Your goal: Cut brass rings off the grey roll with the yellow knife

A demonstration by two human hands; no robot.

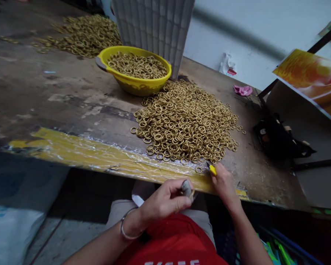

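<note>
My left hand is closed in front of my red shirt, just off the table's front edge. A gold-coloured ring shows partly at its fingertips, beside a grey wrapping that seems to cover a finger. My right hand grips a small yellow-handled knife, its dark tip pointing at the near side of a large heap of gold-coloured rings. One loose ring lies on the yellow-taped edge, just left of the knife.
Behind the heap stands a yellow basin full of rings, against a grey ribbed panel. Another ring pile lies at the far left. Yellow tape covers the table's front edge. A black bag and pink cloth are at right.
</note>
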